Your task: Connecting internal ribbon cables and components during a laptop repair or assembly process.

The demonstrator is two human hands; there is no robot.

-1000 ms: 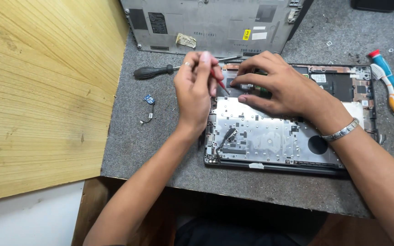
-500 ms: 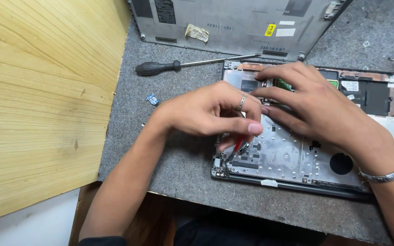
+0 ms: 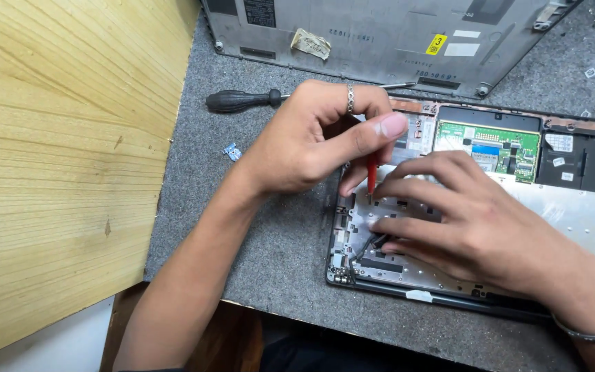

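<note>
Laptop base (image 3: pixel 573 227) lies opened on the grey table (image 3: pixel 270 234). Left hand (image 3: pixel 304 148) pinches a red screwdriver (image 3: pixel 372 172) upright on its metal plate; right hand (image 3: pixel 476 224) lies flat, fingers spread, steadying. Apparently a screw is being worked; next, keep the tip seated and vertical.

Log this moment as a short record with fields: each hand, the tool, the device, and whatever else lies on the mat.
left hand: pinches a small red tool, tip down on the opened laptop base
right hand: fingers spread flat on the base's metal plate
green circuit board: exposed, beyond the right hand
black-handled screwdriver: on the grey mat, untouched
grey cover panel: far side of mat
small blue part: loose, left of the hand
</note>
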